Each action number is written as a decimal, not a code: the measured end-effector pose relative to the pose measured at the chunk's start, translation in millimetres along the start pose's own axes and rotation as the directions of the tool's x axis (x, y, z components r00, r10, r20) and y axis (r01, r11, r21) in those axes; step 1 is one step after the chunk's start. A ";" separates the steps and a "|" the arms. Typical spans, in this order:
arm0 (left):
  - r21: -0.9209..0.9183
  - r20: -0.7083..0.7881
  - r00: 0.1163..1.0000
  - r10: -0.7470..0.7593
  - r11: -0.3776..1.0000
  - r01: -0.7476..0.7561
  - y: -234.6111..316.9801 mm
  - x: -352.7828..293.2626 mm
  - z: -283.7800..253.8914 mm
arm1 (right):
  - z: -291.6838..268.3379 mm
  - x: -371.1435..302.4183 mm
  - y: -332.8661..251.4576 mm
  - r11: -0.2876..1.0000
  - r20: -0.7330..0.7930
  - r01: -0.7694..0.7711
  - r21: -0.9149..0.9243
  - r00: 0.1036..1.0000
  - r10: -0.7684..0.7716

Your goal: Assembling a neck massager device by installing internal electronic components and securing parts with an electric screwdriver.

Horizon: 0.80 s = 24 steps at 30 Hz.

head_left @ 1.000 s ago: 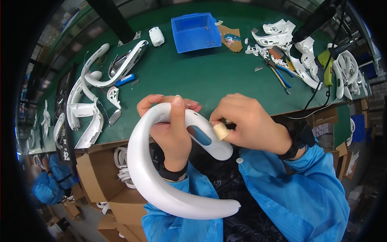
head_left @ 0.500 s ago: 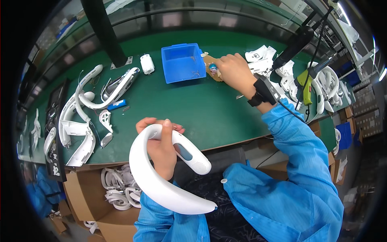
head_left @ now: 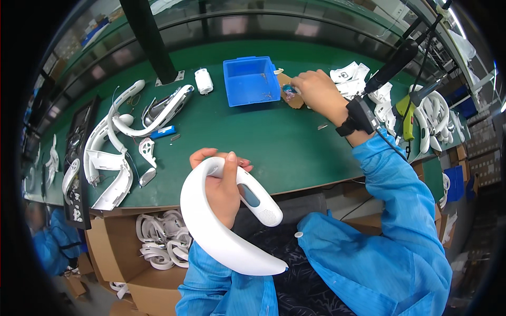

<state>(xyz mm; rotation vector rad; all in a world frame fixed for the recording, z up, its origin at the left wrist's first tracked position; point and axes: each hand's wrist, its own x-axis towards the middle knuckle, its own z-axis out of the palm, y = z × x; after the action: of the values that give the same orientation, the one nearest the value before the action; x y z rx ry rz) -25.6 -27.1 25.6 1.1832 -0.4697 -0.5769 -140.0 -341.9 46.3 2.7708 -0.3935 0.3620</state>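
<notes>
Green table (head_left: 258, 139) lies beyond the left hand (head_left: 223, 196), which grips a white curved band (head_left: 211, 231). Farther out to its right, the right hand (head_left: 320, 92) bends over a cardboard scrap (head_left: 296, 104), hold unclear: seemingly a pick-up step, calling for a careful pinch.

Both the left hand (head_left: 222, 194) and the right hand (head_left: 319, 95) are bare. I see a loose, creased left sleeve (head_left: 226, 292) and right sleeve (head_left: 398, 176), both bright blue. A black wrist strap (head_left: 346, 127) carries a boxy black module (head_left: 363, 113); one thin dark cable (head_left: 391, 144) exits it. Dark, faintly patterned clothing (head_left: 300, 295) covers the lap.
</notes>
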 end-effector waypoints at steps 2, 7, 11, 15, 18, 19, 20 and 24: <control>0.000 -0.001 1.000 -0.003 1.000 0.003 0.0 0.6 -0.3 | -9.6 -0.9 1.3 0.949 -0.055 -0.146 0.278 0.984 0.167; -0.027 -0.011 1.000 0.002 1.000 -0.002 -4.2 2.8 -0.9 | -48.6 -15.4 -13.2 0.545 0.165 -0.369 0.753 0.907 0.387; -0.145 -0.069 0.996 -0.049 0.989 0.039 1.8 1.2 0.1 | -82.8 -33.7 -39.2 -0.036 0.365 -0.376 0.926 0.865 0.343; -0.278 -0.067 0.988 -0.141 0.953 0.118 10.6 -3.5 -1.4 | -105.6 -53.7 -79.5 -0.249 0.450 -0.397 0.883 0.867 0.215; -0.353 0.014 0.991 -0.135 0.926 0.131 24.3 -3.5 7.0 | -124.2 -73.6 -133.3 -0.254 0.534 -0.515 0.819 0.846 0.007; -0.355 0.025 0.990 -0.141 0.924 0.141 28.4 -4.6 9.8 | -124.5 -80.9 -148.6 -0.217 0.511 -0.519 0.827 0.854 -0.093; -0.360 0.034 0.989 -0.147 0.921 0.149 32.4 -6.3 11.6 | -125.4 -86.4 -160.9 -0.177 0.484 -0.516 0.838 0.853 -0.193; -0.306 0.032 0.971 -0.239 0.922 0.237 36.7 -12.6 14.2 | -132.0 -96.0 -193.4 -0.627 0.527 -0.580 0.521 0.796 -0.298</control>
<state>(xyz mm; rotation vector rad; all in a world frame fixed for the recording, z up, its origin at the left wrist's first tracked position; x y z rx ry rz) -37.7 -19.5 64.4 0.9458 -0.2185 -0.8251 -196.4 -98.5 86.6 4.8853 -1.7141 -0.4454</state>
